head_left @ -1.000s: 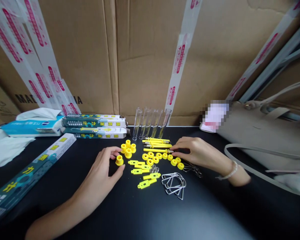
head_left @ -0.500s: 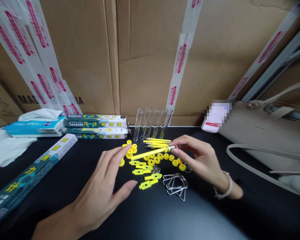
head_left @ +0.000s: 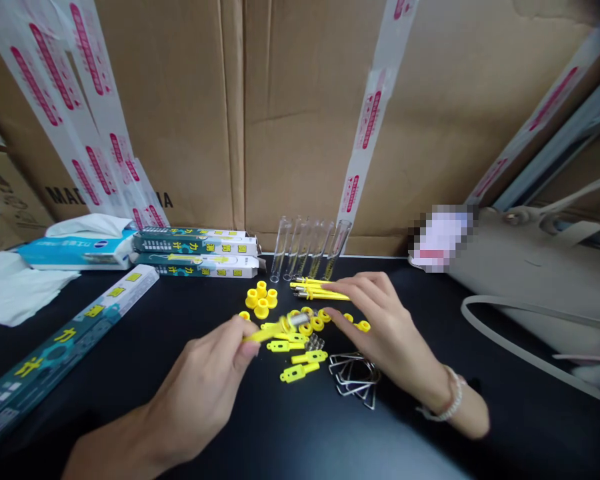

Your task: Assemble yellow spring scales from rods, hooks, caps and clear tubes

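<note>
Between the thumb and fingers of my left hand (head_left: 205,373) is a yellow plastic rod (head_left: 273,329) with a blurred silvery end pointing right. My right hand (head_left: 385,320) has its thumb and fingers apart, holding nothing I can see. Its fingertips are over a bundle of similar yellow rods (head_left: 313,290), and its thumb is by the small yellow rings (head_left: 318,324). Flat yellow tabs with holes (head_left: 293,373) lie below the held rod, beside small metal springs (head_left: 316,343). Bent wire hooks (head_left: 355,377) rest below my right hand. Flanged yellow caps (head_left: 261,307) stand beyond my left hand.
Clear tubes (head_left: 300,248) stand upright against the cardboard box (head_left: 300,133). Printed cartons (head_left: 195,253) are stacked at the back left, near a blue tissue pack (head_left: 80,250). One long carton (head_left: 65,347) lies at left. A phone (head_left: 437,240) and a grey bag (head_left: 540,267) are at right.
The yellow rod has passed from my right hand to my left, which has closed on its end. My right hand has opened and reached over the bundle of rods.
</note>
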Available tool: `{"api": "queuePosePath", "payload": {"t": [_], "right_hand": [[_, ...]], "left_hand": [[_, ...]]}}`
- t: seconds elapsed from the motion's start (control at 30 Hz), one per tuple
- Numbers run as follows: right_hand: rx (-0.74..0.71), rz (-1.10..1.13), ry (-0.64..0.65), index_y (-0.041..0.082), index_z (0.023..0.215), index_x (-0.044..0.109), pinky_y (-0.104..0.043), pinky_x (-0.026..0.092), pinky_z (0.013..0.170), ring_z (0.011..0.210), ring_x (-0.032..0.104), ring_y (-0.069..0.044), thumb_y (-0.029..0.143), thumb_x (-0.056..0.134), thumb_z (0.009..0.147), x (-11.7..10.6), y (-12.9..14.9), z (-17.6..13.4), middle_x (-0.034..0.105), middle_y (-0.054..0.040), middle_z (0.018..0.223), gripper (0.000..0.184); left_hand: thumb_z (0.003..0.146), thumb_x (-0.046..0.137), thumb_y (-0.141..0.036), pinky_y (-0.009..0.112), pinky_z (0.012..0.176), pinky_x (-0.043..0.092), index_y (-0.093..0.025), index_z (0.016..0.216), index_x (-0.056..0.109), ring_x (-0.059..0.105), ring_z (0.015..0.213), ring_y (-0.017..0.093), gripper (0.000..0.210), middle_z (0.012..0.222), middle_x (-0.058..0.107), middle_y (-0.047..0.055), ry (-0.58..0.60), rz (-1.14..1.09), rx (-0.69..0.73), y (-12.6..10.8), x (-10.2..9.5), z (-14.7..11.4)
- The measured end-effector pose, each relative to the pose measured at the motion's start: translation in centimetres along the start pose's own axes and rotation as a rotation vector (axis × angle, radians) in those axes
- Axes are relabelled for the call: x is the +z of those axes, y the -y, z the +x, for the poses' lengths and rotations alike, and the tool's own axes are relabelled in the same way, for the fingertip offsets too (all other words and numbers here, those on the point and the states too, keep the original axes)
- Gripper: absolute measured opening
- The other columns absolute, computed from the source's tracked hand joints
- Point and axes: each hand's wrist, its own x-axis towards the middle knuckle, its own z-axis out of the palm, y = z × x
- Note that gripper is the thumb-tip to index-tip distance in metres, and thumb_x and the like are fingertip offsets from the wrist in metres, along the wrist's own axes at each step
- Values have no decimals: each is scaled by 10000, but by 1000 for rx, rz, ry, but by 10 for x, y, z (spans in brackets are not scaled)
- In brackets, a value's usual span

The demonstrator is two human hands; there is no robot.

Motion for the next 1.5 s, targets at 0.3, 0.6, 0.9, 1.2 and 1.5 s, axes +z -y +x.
{"api": "queuePosePath", "payload": {"t": [0.3,0.6,0.9,1.2,1.5], "right_hand": [[69,-86,236,230,1162,705,-533,470,821,1055,536,-343,219,691,826,4,-8,-4,672,-126,1157,336],[40,63,148,245,1060,706,-477,529,840,988,631,-279,233,667,924,8,-17,-4,745,-74,1031,142],[-2,328,-71,271,1232,652,-326,596,698,794,679,-193,110,608,920,6,40,-4,680,-65,974,354],[257,654,-26,277,1043,690,-326,634,753,842,747,-216,226,727,872,28,81,-9,769,-29,970,182],[554,1129,76,218,931,669,-211,586,602,594,675,-115,250,817,778,41,90,-8,712,27,725,215]], "left_hand": [[1049,374,-407,298,742,451,-252,970,493,612,753,166,210,751,672,-16,-67,-447,-306,1,-4,2],[947,589,-476,143,353,349,-207,914,592,447,543,83,272,854,595,14,-90,-855,-465,0,2,8],[900,671,-321,149,397,487,-190,879,716,578,549,103,140,811,717,48,-155,-833,-430,0,5,12],[837,728,-273,144,374,438,-186,830,713,619,559,131,89,736,746,52,-188,-883,-439,-6,2,8],[872,698,-322,165,411,413,-193,875,714,496,474,71,130,763,686,9,-154,-727,-418,-3,2,8]]}}
